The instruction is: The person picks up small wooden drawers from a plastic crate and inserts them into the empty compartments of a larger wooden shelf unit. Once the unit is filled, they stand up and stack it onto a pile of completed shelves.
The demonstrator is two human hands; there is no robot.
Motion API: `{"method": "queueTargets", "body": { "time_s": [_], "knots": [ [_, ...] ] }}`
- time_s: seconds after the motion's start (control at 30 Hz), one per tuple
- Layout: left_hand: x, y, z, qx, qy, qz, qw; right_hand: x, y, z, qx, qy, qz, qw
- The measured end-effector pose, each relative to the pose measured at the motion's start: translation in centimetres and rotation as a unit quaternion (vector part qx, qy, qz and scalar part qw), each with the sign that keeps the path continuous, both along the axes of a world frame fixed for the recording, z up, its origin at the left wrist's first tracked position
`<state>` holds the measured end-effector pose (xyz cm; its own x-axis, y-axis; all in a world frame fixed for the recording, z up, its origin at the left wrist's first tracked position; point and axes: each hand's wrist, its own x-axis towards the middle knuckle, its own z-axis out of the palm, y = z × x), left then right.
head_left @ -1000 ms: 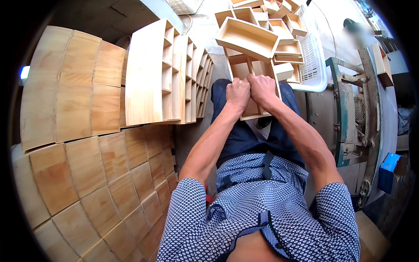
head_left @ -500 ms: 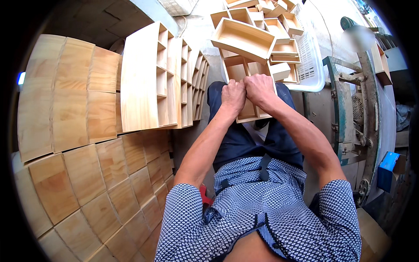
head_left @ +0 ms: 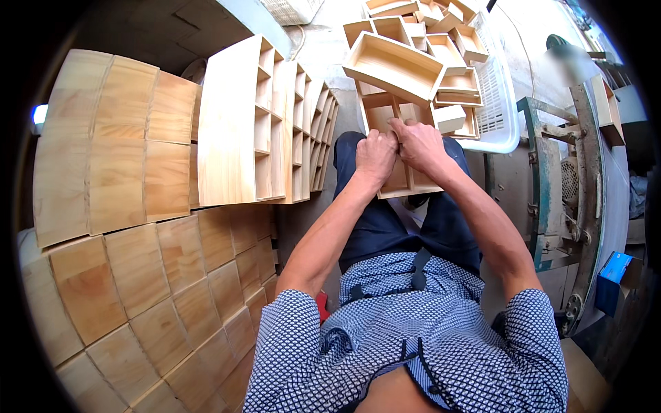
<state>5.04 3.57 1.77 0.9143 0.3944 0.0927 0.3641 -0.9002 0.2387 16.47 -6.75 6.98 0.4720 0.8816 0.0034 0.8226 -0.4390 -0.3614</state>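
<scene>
- From the wearer's chest, rows of square-faced wooden blocks (head_left: 141,282) are filling the side between nine and ten o'clock, standing in upper and lower groups.
- At eleven o'clock, pale compartmented units (head_left: 237,124) are standing side by side, their open cells facing right.
- Just left of twelve o'clock, the left hand (head_left: 376,155) is resting over the divided wooden box (head_left: 398,179), knuckles up, fingers curled toward the palm; its underside is hidden, so whether it is gripping the box cannot be told.
- At twelve o'clock, farther out, an open wooden tray (head_left: 394,67) is sitting at a slant across the far end of the divided wooden box.
- Nearer at twelve, the divided wooden box is lying over the dark trousers (head_left: 372,227), compartments facing up, both hands covering its middle.
- Also at twelve, the right hand (head_left: 420,146) is resting close together with the left hand, fingers bent, thumb near the index finger; anything pinched there is hidden.
- At one o'clock, a white basket (head_left: 508,120) is holding small wooden boxes (head_left: 458,82).
- Between one and two, a teal metal frame (head_left: 547,189) is standing.
- Between two and three, a blue carton (head_left: 613,274) is sitting.
</scene>
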Motion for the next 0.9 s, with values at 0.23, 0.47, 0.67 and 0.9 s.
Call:
{"method": "queueTargets", "body": {
  "time_s": [0.23,0.47,0.67,0.9],
  "knots": [
    [-4.4,-0.9,2.4,-0.026,-0.257,-0.007,0.966,5.6,-5.5,0.4,0.199,0.399,-0.290,0.847],
    [-7.1,-4.0,-0.8,-0.347,-0.225,0.164,0.896,11.9,0.5,-0.1,0.226,0.465,-0.282,0.808],
    [-7.0,-4.1,-1.9,-0.360,-0.276,0.153,0.878,11.1,-0.3,3.5,0.320,0.497,-0.300,0.749],
    [-9.3,-3.0,-1.2,-0.494,-0.333,0.148,0.789,3.7,-9.5,13.9,0.238,0.396,-0.246,0.852]
  ]
}}
